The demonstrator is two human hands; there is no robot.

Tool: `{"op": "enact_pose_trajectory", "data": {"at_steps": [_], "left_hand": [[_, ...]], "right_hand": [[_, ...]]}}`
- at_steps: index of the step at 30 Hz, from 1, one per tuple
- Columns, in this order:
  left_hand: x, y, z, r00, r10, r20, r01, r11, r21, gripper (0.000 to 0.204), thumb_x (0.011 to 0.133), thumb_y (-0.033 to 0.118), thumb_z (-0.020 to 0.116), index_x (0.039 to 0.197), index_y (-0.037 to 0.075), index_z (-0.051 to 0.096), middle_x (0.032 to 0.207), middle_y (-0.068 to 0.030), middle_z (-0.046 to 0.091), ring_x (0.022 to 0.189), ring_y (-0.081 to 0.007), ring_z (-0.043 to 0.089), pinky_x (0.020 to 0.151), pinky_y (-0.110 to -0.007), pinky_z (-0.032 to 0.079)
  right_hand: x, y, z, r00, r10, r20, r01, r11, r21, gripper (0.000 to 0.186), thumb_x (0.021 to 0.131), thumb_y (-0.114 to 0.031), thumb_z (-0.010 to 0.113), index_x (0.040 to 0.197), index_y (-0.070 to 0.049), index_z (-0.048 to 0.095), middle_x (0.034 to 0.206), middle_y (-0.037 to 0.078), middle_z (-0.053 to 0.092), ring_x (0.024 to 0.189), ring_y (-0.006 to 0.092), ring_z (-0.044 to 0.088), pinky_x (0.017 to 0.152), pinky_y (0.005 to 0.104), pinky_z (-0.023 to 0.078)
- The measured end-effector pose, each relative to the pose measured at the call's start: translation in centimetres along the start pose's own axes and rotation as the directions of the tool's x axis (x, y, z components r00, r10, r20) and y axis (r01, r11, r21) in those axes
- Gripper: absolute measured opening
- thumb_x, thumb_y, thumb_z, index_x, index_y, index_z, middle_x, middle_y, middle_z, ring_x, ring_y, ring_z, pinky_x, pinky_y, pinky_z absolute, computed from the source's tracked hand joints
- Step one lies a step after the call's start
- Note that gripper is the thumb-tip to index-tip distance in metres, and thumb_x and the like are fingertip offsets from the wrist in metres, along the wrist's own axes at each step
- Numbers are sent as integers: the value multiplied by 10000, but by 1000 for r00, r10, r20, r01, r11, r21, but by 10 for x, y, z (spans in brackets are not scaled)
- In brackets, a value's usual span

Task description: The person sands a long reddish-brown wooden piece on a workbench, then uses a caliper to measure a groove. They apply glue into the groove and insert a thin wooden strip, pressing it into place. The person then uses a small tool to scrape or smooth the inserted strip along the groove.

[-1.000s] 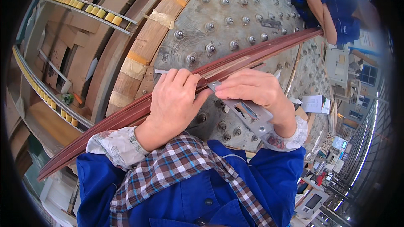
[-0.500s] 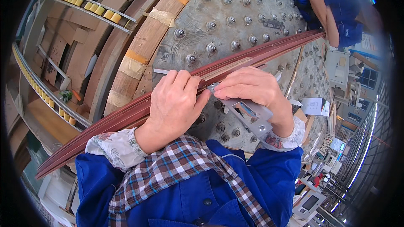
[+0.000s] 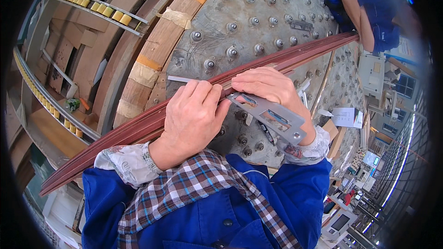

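Observation:
A bundle of long reddish-brown wooden strips [image 3: 124, 133] runs slantwise from the lower left to the upper right. My left hand [image 3: 190, 113] is closed over the strips, its thumb tip by the corner of a metal plate. That flat silver strike plate [image 3: 266, 110] has rectangular cutouts and a screw hole, and sticks out below my right hand [image 3: 270, 87]. The right hand is closed on the plate, fingers bent over the strips' edge and thumb hidden. One end of the plate lies against the strips; the other points down toward my right sleeve.
Ball rollers stud the grey metal table [image 3: 221, 32]. A dark marker pen [image 3: 266, 133] lies beneath the plate. Another person [image 3: 364, 14] in blue is at the strips' far end. Left are a taped wooden edge [image 3: 152, 60] and yellow roller tracks [image 3: 104, 9]; right, a white box [image 3: 346, 116].
My right hand has shifted slightly left and up, its fingers now further over the strips. The plate has turned, showing more of its face and cutouts. My left hand has barely moved.

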State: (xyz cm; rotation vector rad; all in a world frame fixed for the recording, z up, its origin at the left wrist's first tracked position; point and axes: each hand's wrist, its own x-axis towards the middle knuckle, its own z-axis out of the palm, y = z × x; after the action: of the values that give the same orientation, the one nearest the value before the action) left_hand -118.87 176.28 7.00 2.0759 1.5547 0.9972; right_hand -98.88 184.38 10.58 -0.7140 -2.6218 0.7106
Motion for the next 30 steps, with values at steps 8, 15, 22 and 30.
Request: {"op": "enact_pose_trajectory", "data": {"at_steps": [8, 15, 22, 30], "left_hand": [[0, 2, 1, 1000, 19, -1, -19, 1000, 14, 280, 744, 95, 746, 977, -20, 641, 866, -112, 595, 772, -283, 580, 638, -377, 479], [0, 1, 2, 999, 37, -32, -37, 999, 14, 278, 735, 84, 741, 965, -32, 638, 828, -113, 589, 723, -278, 568, 611, -373, 464], [1, 2, 2, 999, 32, -39, -31, 999, 21, 271, 725, 73, 743, 954, -32, 644, 810, -106, 589, 694, -267, 564, 599, -358, 462], [2, 2, 3, 999, 22, -48, -21, 999, 27, 269, 715, 68, 747, 947, -27, 649, 806, -101, 594, 682, -264, 566, 597, -357, 464]], "right_hand": [[-2, -2, 6, 996, 11, -88, -11, 1000, 7, 274, 762, -168, 738, 981, -7, 703, 998, 140, 718, 933, 306, 696, 829, 404, 551], [0, -5, 6, 995, 49, -83, -47, 999, 18, 266, 756, -164, 751, 968, -11, 706, 994, 144, 720, 930, 307, 703, 859, 432, 559], [-1, -6, 8, 990, 64, -122, -64, 998, 9, 260, 739, -165, 774, 947, -28, 702, 975, 134, 725, 916, 298, 710, 850, 441, 570], [-1, -4, 10, 987, 65, -148, -64, 998, 12, 259, 710, -164, 785, 916, -36, 692, 967, 124, 728, 892, 290, 716, 839, 440, 577]]}}
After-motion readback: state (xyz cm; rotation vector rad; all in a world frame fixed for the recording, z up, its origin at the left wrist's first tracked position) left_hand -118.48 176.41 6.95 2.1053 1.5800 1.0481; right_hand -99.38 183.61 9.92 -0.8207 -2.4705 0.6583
